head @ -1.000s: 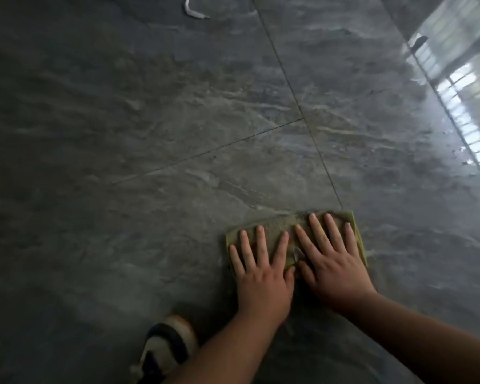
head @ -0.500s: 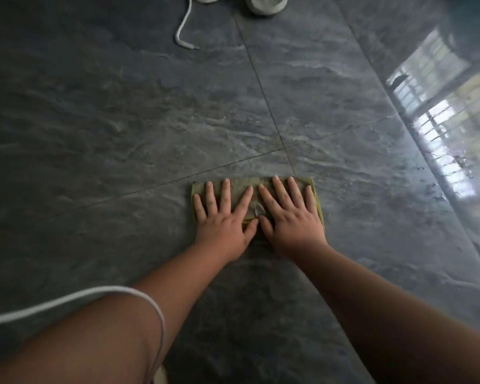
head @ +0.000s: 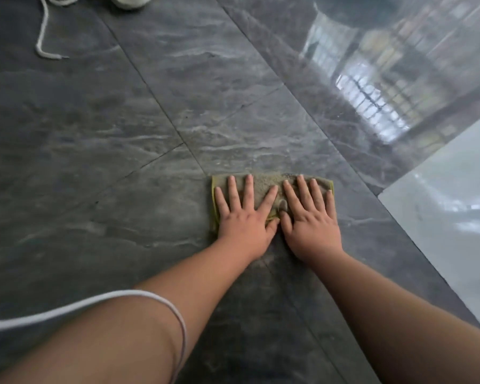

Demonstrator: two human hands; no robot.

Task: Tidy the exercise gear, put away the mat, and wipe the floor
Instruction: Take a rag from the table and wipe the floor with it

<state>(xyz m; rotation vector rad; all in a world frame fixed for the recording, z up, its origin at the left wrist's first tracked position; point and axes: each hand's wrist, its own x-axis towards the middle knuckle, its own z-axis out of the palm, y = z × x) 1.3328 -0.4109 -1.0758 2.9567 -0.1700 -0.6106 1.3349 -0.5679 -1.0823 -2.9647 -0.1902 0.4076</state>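
Dark marble floor [head: 122,134]: I am pressing both hands, left hand [head: 244,217] and right hand [head: 311,220], fingers splayed flat and grasping nothing, on the green cloth [head: 263,187], no mat showing, wiping seemingly unfinished.

Over the last second both flat hands, left hand [head: 244,225] and right hand [head: 311,228], pushed the folded olive-green cloth [head: 263,189] forward across the dark grey marbled tile floor [head: 122,134], past a tile joint and closer to the pale tile at the floor's right edge [head: 449,217]. A white cord [head: 43,31] came into sight at the far left corner.
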